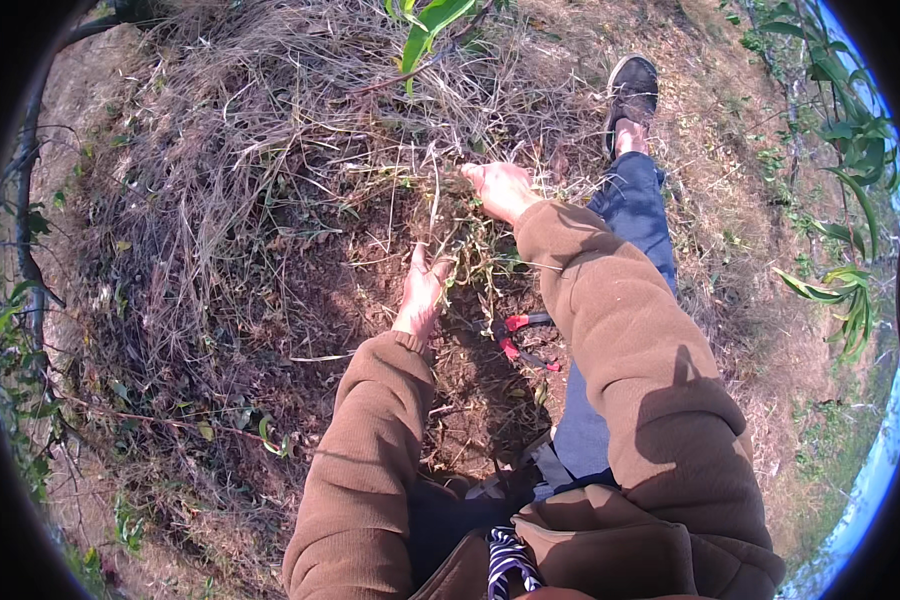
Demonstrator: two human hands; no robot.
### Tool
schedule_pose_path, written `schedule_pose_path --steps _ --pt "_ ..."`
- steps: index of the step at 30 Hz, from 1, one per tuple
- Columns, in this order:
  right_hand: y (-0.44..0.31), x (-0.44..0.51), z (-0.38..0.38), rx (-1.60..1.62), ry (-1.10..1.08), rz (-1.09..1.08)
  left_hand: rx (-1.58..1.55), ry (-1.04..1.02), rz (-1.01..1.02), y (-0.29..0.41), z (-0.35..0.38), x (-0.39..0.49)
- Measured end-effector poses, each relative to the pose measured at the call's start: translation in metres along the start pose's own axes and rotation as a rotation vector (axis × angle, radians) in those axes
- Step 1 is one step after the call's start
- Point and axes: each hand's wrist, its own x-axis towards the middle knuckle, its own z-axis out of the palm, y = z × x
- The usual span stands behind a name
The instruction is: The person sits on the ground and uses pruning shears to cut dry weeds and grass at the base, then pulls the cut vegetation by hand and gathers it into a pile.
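Observation:
My left hand [422, 294] reaches to the left edge of a clump of leafy weeds [480, 255], thumb pointing up and away. The leaves hide its fingertips, so its hold is unclear. Just beyond the clump, my right hand [501, 191] is curled closed around dry grass and weed stems, its knuckles turned up. On the bare soil [472, 390] nearer to me lies a hand tool [511, 341] with red and black handles spread apart, perhaps pruning shears. Its head is partly lost in shadow and plants.
Matted dry grass [217, 150] covers the ground ahead and to the left. My outstretched leg in blue jeans [634, 206] and dark shoe [633, 90] lie on the right. Green leaves [429, 30] hang in at the top; a leafy branch [844, 292] droops on the right.

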Motion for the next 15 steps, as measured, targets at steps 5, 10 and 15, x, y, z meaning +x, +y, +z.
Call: schedule_pose_path --steps 5,10,15 --pt "-0.050 -0.068 0.049 0.400 -0.239 -0.080 -0.595 -0.198 -0.200 0.001 -0.007 -0.015" --pt "-0.113 -0.133 0.070 1.126 -0.314 0.038 -0.361 0.183 -0.138 -0.021 -0.026 -0.034" --pt "-0.103 -0.102 0.010 0.895 -0.153 -0.345 -0.613 0.268 0.272 -0.038 -0.091 -0.045"
